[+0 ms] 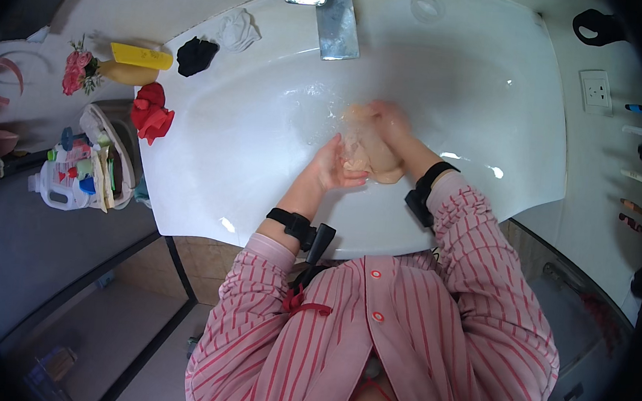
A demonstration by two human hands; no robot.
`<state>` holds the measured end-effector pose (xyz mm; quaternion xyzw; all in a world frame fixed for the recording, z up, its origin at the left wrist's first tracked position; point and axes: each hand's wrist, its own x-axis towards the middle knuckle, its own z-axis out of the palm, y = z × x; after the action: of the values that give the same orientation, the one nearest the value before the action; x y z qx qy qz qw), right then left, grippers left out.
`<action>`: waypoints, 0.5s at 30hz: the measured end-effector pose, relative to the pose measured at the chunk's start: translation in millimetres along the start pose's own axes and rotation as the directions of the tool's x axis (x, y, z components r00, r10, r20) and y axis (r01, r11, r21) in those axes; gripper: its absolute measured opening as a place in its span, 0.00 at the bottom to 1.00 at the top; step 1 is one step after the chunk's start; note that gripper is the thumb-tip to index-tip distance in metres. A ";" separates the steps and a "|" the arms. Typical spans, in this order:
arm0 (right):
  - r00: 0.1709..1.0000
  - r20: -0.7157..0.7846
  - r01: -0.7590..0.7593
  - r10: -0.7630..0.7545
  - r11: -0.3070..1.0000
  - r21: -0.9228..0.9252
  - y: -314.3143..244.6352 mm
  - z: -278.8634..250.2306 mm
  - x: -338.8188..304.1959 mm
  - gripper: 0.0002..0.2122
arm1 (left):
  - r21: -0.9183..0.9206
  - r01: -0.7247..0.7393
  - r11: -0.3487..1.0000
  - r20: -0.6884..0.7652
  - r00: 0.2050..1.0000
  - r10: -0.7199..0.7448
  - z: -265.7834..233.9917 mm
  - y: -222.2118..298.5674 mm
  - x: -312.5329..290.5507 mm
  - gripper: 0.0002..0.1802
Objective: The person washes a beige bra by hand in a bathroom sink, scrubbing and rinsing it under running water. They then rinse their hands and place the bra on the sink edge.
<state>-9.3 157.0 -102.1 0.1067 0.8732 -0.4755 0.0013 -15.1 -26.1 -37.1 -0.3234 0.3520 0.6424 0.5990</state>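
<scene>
Beige cloth (376, 153): centre of the frame, between the two hands in the white sink (218, 162), loosely folded.
Left grip: left hand (330, 165) half open, its fingers against the cloth's lower left edge; whether they pinch it, I cannot tell.
Right grip: right hand (389, 121) closed on the cloth's upper part, fingertips blurred.
Metal tap (338, 25): top centre of the frame.
Sink edge, upper left: red cloth (151, 112), black cloth (196, 56) and white cloth (238, 31), crumpled and apart.
</scene>
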 end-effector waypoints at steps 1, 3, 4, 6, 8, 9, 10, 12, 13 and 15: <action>0.987 -0.073 -0.145 0.146 0.989 0.016 -3.7 -2.6 0.0 0.09 | -0.010 0.008 1.000 -0.026 1.000 -0.008 2.6 1.0 -3.4 0.34; 0.955 -0.004 -0.295 0.296 0.952 0.077 -18.1 -6.2 -4.1 0.09 | -0.009 0.007 1.000 0.006 1.000 -0.007 7.7 1.6 -9.6 0.35; 0.948 0.134 -0.305 0.290 0.946 0.110 -28.7 -7.2 -8.4 0.10 | -0.007 0.002 1.000 0.035 0.999 -0.002 9.6 0.8 -11.8 0.35; 0.939 0.281 -0.242 0.200 0.962 0.126 -51.8 -8.0 -19.9 0.11 | -0.115 -0.045 0.992 0.188 0.980 0.066 10.1 -2.0 -11.6 0.34; 0.953 0.301 -0.068 0.036 0.993 0.096 -76.5 -4.9 -34.1 0.13 | -0.242 -0.097 0.965 0.251 0.955 0.159 6.7 -5.5 -3.6 0.34; 0.937 0.338 -0.125 0.092 0.989 0.075 -89.1 0.1 -39.7 0.13 | -0.310 -0.124 0.942 0.229 0.953 0.201 3.7 -8.9 3.0 0.34; 0.920 0.368 -0.164 0.135 0.985 0.048 -100.0 4.3 -44.8 0.14 | -0.388 -0.133 0.912 0.279 0.926 0.254 0.0 -12.1 11.3 0.34; 0.907 0.403 -0.129 0.125 0.991 -0.016 -114.6 6.2 -50.5 0.14 | -0.457 -0.094 0.884 0.389 0.873 0.294 -13.8 -10.9 27.5 0.32; 0.907 0.414 -0.059 0.075 0.997 -0.052 -118.5 4.5 -54.2 0.14 | -0.493 -0.082 0.866 0.397 0.865 0.308 -21.1 -11.6 34.9 0.31; 0.911 0.412 0.082 -0.031 0.991 -0.106 -125.9 5.8 -60.9 0.13 | -0.400 -0.112 0.910 0.566 0.750 0.341 -34.7 -13.3 47.4 0.27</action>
<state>26.0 74.7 5.6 -0.0208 0.8835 -0.4333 0.1766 -5.6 -29.1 -96.5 -0.1451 0.0538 0.8324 0.5321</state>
